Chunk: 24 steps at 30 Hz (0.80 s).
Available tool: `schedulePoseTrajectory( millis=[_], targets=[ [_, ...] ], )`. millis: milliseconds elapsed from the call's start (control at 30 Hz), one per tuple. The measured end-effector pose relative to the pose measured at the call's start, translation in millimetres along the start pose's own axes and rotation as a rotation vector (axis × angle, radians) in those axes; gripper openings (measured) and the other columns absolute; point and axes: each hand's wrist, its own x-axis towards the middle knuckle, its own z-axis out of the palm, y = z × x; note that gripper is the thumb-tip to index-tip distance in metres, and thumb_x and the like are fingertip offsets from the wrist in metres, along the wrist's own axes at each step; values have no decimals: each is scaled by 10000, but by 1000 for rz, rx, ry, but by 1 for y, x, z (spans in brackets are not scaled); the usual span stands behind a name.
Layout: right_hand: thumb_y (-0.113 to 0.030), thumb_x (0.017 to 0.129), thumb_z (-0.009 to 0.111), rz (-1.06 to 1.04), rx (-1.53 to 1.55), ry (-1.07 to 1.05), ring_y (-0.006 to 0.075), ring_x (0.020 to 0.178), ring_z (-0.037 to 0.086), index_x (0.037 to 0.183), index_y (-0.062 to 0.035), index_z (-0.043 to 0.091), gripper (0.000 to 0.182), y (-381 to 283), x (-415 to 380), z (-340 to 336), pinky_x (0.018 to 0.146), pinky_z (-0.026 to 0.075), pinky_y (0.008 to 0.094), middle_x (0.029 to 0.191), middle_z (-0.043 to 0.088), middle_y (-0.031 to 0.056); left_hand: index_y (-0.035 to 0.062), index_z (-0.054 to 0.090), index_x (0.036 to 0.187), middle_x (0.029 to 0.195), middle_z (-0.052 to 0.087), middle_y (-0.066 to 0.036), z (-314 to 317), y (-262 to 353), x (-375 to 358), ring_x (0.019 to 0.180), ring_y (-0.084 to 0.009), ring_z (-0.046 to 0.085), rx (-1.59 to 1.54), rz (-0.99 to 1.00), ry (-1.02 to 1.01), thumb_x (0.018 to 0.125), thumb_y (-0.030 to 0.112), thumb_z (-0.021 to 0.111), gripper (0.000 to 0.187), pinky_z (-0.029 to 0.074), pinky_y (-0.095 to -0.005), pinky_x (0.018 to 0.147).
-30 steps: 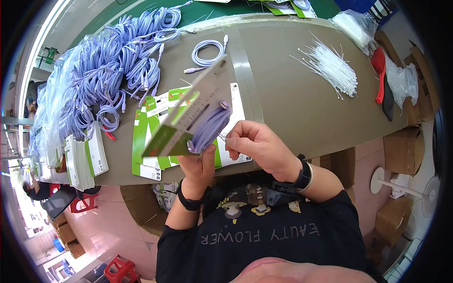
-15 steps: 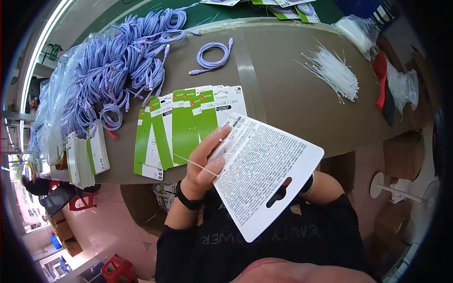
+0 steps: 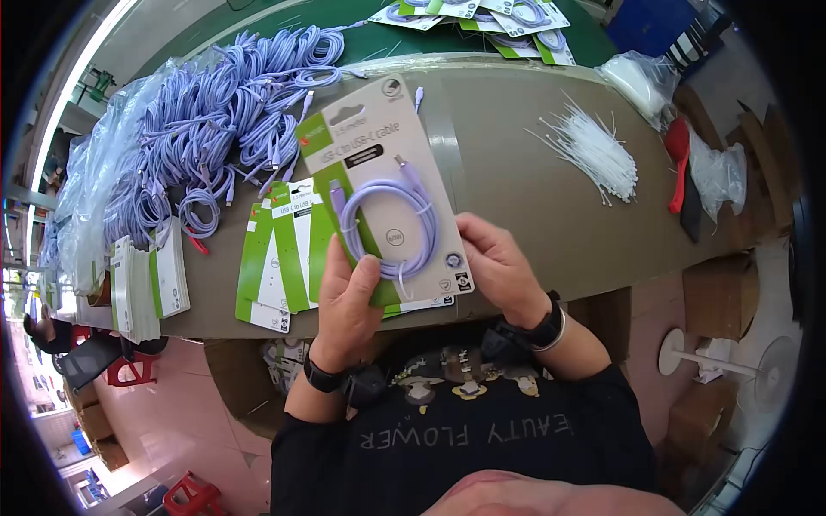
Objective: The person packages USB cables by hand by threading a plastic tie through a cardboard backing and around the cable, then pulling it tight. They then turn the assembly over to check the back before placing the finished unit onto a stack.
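Note:
My left hand (image 3: 351, 292) grips the lower left edge of a green and white card (image 3: 357, 142), thumb on its front. A coiled purple cable (image 3: 432, 225) is fastened to the card's printed front with white ties. At the card's lower right edge, my right hand (image 3: 499, 262) holds it with curled fingers. The card is tilted and faces up toward the camera. Behind it, fanned green and white cards (image 3: 294, 241) lie on the table, partly covered. A purple plug (image 3: 419, 96) shows past the card's upper right edge.
A heap of purple cables (image 3: 215, 112) fills the left side by plastic wrap. Stacked cards (image 3: 133, 292) stand at the front left. White ties (image 3: 594, 150) lie right, beside a red-handled tool (image 3: 677, 159). Packed cards (image 3: 516, 17) lie at the back.
The card has turned from its text-covered back to its front with the cable, and has moved up and left. My right hand has come into view from behind it.

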Motion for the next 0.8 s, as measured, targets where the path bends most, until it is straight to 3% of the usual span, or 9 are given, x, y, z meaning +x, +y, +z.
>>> schedulePoseTrajectory(
  millis=[67, 200, 300, 467, 600, 700, 800],
  targets=[
    [-97, 915, 611, 73, 31, -60, 133, 960, 619, 1225, 22, 518, 345, -1, 0, 5, 837, 499, 256, 1071, 645, 57, 9, 247, 1422, 1329, 461, -102, 3, 0, 0, 1193, -194, 493, -164, -107, -44, 976, 142, 513, 536, 406, -342, 1013],
    [-91, 917, 603, -125, -83, -67, 147, 935, 614, 1167, 6, 572, 270, 0, -2, 15, 801, 489, 269, 1020, 618, 78, 18, 253, 1431, 1345, 457, -109, 6, -2, 0, 1212, -188, 481, -229, -187, -75, 974, 143, 515, 540, 405, -355, 1018],
    [-69, 898, 602, -310, -335, -41, 214, 990, 622, 1147, 20, 577, 266, 2, -2, 18, 823, 488, 304, 1067, 610, 126, 22, 244, 1441, 1356, 452, -109, 7, 0, -1, 1220, -186, 478, -292, -236, -78, 975, 143, 514, 552, 406, -355, 1020],
    [-59, 892, 595, -256, -381, -121, 266, 977, 622, 1159, 13, 570, 278, -3, -4, 14, 835, 485, 324, 1061, 605, 143, 23, 236, 1447, 1368, 446, -111, 5, 0, -2, 1227, -191, 476, -355, -234, -119, 975, 137, 511, 558, 400, -354, 1028],
    [-50, 882, 599, -280, -325, -19, 270, 952, 621, 1160, 0, 572, 284, -5, -4, 16, 831, 490, 342, 1062, 602, 142, 22, 234, 1447, 1371, 444, -112, 6, -2, -4, 1224, -189, 478, -346, -205, -110, 975, 133, 511, 558, 399, -360, 1030],
    [-44, 838, 629, -501, -1270, 62, 291, 927, 617, 1150, -12, 580, 317, -8, 2, -7, 805, 499, 346, 1052, 599, 145, 16, 246, 1442, 1365, 452, -111, 3, -2, -12, 1222, -185, 479, -142, -43, -49, 976, 126, 512, 548, 394, -356, 1033],
    [-39, 815, 633, -482, -1071, 124, 290, 922, 609, 1099, -19, 597, 286, -27, 1, 5, 815, 490, 368, 1014, 605, 134, 10, 261, 1435, 1358, 459, -111, 1, 3, -10, 1221, -180, 477, -195, -71, -56, 974, 118, 513, 536, 389, -349, 1034]
  ],
)
